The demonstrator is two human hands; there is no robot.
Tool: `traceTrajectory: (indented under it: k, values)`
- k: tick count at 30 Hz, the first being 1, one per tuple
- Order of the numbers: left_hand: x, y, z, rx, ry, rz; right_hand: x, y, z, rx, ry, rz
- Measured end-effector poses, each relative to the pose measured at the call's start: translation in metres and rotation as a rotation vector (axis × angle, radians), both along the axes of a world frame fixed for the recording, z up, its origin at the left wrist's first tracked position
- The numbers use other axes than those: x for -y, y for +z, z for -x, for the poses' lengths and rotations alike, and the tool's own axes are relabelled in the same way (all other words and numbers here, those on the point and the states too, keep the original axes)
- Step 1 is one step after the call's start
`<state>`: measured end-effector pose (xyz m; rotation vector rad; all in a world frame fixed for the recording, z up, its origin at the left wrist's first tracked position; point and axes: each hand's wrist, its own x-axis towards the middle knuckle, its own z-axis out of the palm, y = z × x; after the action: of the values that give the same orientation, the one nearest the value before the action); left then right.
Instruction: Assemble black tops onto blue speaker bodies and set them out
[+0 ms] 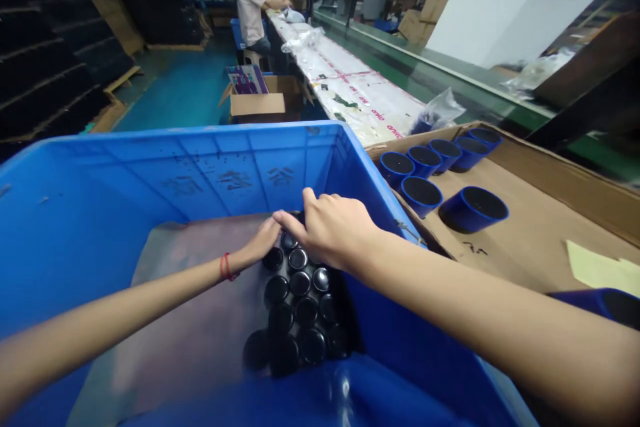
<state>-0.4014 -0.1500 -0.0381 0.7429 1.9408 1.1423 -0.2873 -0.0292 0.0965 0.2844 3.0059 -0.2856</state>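
Inside a deep blue plastic bin (pixel 165 147), black round cylinders (pixel 300 283) with shiny tops stand packed together along the right side. My right hand (pixel 335 223) is over the far end of this group, its fingers curled downward and its thumb pointing left. A dark thing shows beneath that thumb, mostly hidden by the hand. My left hand (pixel 264 240), with a red string at the wrist, reaches in from the left beside the cylinders. Its fingertips meet the right thumb in view and are largely hidden. A pale sheet (pixel 195 293) lies under the cylinders.
Right of the bin, a cardboard tray (pixel 530 213) holds several blue-sided cylinders with black tops (pixel 423 193) and a yellow paper (pixel 600 263). Beyond are an open carton (pixel 257 105), a long covered bench (pixel 360 93) and a seated person (pixel 250 3) working there. Dark stacks stand left.
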Motion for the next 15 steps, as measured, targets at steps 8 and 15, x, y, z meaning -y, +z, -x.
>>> traceTrajectory:
  k: [8, 15]
  values:
    - [-0.025, 0.090, -0.030, 0.313, 0.018, -0.281, 0.012, 0.013, 0.008, -0.179, -0.092, 0.004]
    - [0.017, 0.023, 0.024, 0.029, 0.288, -0.027, -0.028, 0.072, -0.051, -0.188, 0.069, -0.146]
